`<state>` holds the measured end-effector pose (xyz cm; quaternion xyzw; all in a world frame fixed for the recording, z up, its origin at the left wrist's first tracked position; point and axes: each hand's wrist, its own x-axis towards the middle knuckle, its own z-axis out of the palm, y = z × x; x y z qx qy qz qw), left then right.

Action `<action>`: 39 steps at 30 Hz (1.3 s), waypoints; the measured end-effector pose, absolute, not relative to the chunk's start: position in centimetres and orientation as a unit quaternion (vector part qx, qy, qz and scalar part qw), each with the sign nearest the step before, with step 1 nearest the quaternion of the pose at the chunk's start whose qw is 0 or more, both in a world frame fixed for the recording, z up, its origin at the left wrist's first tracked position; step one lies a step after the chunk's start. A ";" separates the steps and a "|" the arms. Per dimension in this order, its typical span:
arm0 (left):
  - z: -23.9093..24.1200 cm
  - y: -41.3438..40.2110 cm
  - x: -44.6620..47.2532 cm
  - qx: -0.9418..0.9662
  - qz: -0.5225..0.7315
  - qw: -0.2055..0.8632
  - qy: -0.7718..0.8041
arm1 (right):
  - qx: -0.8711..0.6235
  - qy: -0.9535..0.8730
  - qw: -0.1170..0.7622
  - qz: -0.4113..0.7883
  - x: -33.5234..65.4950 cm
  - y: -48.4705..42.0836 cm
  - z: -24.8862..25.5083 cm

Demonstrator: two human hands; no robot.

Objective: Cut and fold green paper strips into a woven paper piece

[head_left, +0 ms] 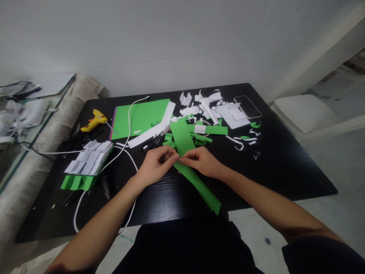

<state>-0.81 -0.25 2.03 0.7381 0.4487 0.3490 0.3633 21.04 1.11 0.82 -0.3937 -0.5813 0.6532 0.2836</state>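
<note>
A long green paper strip (183, 137) slants across the middle of the black table, its near end (209, 196) showing two layers close to the table's front edge. My left hand (156, 163) pinches the strip's left edge with thumb and finger. Opposite it, my right hand (202, 161) pinches the same strip, the fingertips of both hands almost meeting. What exactly lies between the fingertips is too small to make out. Just behind my left hand are black scissors (154, 142), beside a white paper strip (148, 134).
On the black table (265, 163) lie a yellow glue gun (95, 121), green paper sheets (142, 114), a folded white-and-green paper piece (88, 161), white paper scraps (205, 104), a tape roll (203, 123) and a phone (248, 106). A white cable (129, 118) winds across the left side.
</note>
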 end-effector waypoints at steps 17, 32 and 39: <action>2.7 0.9 -2.0 0.574 0.438 0.457 0.520 | -0.378 -0.532 0.224 0.724 21.8 1.8 1.8; 4.2 0.8 -3.4 0.794 0.309 0.281 0.441 | -0.342 -0.704 0.162 0.601 22.7 2.4 1.4; 3.6 0.3 -1.9 0.841 0.144 0.375 0.363 | -0.307 -0.766 0.125 0.551 22.3 2.3 0.7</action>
